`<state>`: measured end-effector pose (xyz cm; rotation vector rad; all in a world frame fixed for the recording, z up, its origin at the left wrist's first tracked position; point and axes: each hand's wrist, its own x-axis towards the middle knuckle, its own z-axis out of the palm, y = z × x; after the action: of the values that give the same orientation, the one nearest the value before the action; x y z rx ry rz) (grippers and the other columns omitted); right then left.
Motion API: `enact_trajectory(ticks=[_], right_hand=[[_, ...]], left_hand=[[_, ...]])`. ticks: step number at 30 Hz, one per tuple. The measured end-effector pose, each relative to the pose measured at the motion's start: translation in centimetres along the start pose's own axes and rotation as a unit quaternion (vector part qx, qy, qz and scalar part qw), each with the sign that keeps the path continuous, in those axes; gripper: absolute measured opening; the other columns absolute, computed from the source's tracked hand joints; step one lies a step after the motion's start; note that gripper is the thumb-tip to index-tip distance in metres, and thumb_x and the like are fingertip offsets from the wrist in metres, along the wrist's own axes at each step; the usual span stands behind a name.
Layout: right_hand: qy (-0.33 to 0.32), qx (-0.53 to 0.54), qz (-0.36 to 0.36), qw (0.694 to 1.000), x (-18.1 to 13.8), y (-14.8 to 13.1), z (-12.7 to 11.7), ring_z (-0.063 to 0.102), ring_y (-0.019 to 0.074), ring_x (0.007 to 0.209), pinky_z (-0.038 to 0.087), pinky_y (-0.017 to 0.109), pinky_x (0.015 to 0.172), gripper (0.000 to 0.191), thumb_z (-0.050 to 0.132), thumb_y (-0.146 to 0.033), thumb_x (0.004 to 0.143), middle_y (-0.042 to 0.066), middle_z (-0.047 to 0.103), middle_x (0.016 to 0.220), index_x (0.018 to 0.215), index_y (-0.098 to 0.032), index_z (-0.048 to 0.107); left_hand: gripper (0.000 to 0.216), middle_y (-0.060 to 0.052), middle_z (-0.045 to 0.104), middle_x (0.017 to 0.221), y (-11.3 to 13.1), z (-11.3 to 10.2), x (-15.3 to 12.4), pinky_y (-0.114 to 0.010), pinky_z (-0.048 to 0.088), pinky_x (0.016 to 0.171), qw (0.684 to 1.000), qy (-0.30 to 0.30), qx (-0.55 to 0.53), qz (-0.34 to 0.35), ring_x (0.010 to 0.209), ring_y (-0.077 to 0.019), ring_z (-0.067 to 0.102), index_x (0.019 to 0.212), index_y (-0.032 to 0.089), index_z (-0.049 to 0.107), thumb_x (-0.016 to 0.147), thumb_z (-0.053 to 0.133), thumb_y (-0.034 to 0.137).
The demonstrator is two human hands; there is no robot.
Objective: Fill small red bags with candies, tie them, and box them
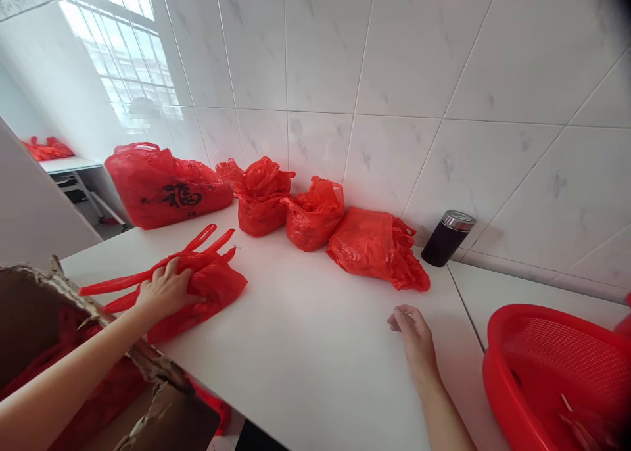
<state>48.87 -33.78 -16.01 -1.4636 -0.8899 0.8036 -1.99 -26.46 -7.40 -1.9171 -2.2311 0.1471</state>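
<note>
My left hand (167, 286) is on a red plastic bag (221, 283) at the table's left edge, with its fingers curled into the film. The bag lies flattened, its long handles spread to the left and away from me. Over the table on the right is my right hand (414, 336), its fingers loosely curled together and nothing visible in them. The nearest thing beyond it is a filled red bag (365, 244) lying on its side. Two more filled red bags, one bunched (263, 204) and one squat (315, 217), stand along the wall.
A large red bag with black lettering (167, 194) stands at the back left. A dark flask (448, 238) leans near the wall. On the right sits a red plastic basket (507, 372). A torn-edged cardboard box (182, 411) holding red plastic is at lower left, against the white table (305, 352).
</note>
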Motion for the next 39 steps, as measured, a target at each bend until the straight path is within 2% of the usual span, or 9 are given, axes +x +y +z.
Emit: enact_trajectory(ticks=[7, 13, 17, 21, 24, 26, 30, 33, 39], right_hand=[[-0.009, -0.004, -0.021, 1.000, 0.0, -0.1, 0.0, 0.059, 0.0192, 0.075, 0.049, 0.032, 0.072, 0.033, 0.061, -0.055, 0.080, 0.002, 0.064, 0.077, 0.087, -0.023, 0.057], [-0.022, -0.020, -0.020, 0.999, 0.1, -0.2, 0.8, 0.058, 0.0185, 0.070, 0.048, 0.033, 0.071, 0.033, 0.060, -0.053, 0.078, 0.002, 0.064, 0.075, 0.090, -0.022, 0.058], [0.062, -0.056, -0.095, 0.992, 1.7, -2.0, 1.4, 0.061, 0.0205, 0.082, 0.047, 0.035, 0.078, 0.036, 0.047, -0.047, 0.086, 0.007, 0.066, 0.097, 0.109, -0.022, 0.059], [0.172, -0.181, -0.199, 0.948, 5.7, -4.8, 0.4, 0.052, 0.0232, 0.116, 0.040, 0.038, 0.097, 0.040, 0.040, -0.038, 0.089, 0.010, 0.059, 0.124, 0.120, -0.021, 0.058], [0.196, -0.263, -0.145, 0.933, 8.7, -5.2, -0.7, 0.041, 0.0282, 0.129, 0.031, 0.045, 0.106, 0.052, 0.045, -0.037, 0.086, 0.014, 0.050, 0.136, 0.135, -0.019, 0.048], [0.175, -0.278, -0.095, 0.940, 9.6, -4.3, -0.9, 0.047, 0.0348, 0.123, 0.035, 0.051, 0.100, 0.062, 0.057, -0.038, 0.079, 0.018, 0.054, 0.129, 0.137, -0.018, 0.047], [0.112, -0.271, -0.062, 0.954, 8.6, -2.1, -0.1, 0.060, 0.0330, 0.099, 0.044, 0.046, 0.087, 0.045, 0.070, -0.031, 0.065, 0.012, 0.065, 0.100, 0.109, -0.020, 0.066], [0.073, -0.231, -0.076, 0.967, 7.0, -1.7, -0.1, 0.064, 0.0248, 0.090, 0.048, 0.035, 0.081, 0.027, 0.068, -0.033, 0.068, 0.005, 0.067, 0.095, 0.093, -0.023, 0.068], [0.181, -0.116, -0.081, 0.973, 4.0, -3.1, -2.1, 0.061, 0.0229, 0.108, 0.049, 0.035, 0.090, 0.051, 0.029, -0.051, 0.095, 0.013, 0.063, 0.120, 0.122, -0.016, 0.054]], left_hand=[[0.054, -0.023, 0.045, 0.131, -1.0, -0.4, 1.1, -0.049, 0.047, 0.079, 0.998, 0.023, 0.010, -0.051, 0.113, -0.0407, 0.048, 0.119, 0.013, 0.053, 0.090, 0.037, 0.055], [0.063, -0.022, 0.026, 0.152, 2.1, -2.6, 1.0, -0.061, 0.032, 0.098, 0.996, 0.092, -0.006, -0.008, 0.130, -0.0442, 0.033, 0.140, 0.015, 0.037, 0.089, 0.042, 0.052], [0.060, -0.015, 0.030, 0.153, 6.9, -3.8, 0.9, -0.051, 0.037, 0.100, 0.988, 0.103, -0.039, 0.104, 0.132, -0.0360, 0.037, 0.141, 0.022, 0.041, 0.088, 0.044, 0.052], [0.058, -0.017, 0.035, 0.151, 13.3, -4.3, 0.3, -0.052, 0.043, 0.094, 0.961, 0.097, -0.126, 0.227, 0.131, -0.0387, 0.040, 0.138, 0.022, 0.048, 0.085, 0.054, 0.045], [0.060, -0.017, 0.036, 0.151, 19.0, -4.9, -0.6, -0.051, 0.044, 0.096, 0.933, 0.098, -0.165, 0.306, 0.131, -0.0364, 0.041, 0.139, 0.023, 0.046, 0.083, 0.059, 0.040], [0.065, -0.014, 0.034, 0.153, 23.1, -5.6, -1.1, -0.047, 0.041, 0.101, 0.915, 0.109, -0.173, 0.349, 0.135, -0.0330, 0.038, 0.142, 0.025, 0.041, 0.083, 0.062, 0.039], [0.090, -0.011, 0.015, 0.161, 31.0, -7.0, -1.1, -0.057, 0.029, 0.109, 0.885, 0.136, -0.175, 0.410, 0.145, -0.0372, 0.017, 0.149, 0.036, 0.027, 0.074, 0.075, 0.032], [0.103, -0.009, 0.004, 0.163, 35.4, -7.2, -0.3, -0.072, 0.024, 0.102, 0.877, 0.136, -0.163, 0.431, 0.145, -0.0450, 0.003, 0.148, 0.045, 0.027, 0.065, 0.083, 0.023], [0.073, -0.008, 0.010, 0.163, 38.9, -6.1, 2.2, -0.073, 0.021, 0.103, 0.883, 0.129, -0.147, 0.428, 0.145, -0.0450, 0.002, 0.137, 0.035, 0.052, 0.072, 0.069, 0.007]])
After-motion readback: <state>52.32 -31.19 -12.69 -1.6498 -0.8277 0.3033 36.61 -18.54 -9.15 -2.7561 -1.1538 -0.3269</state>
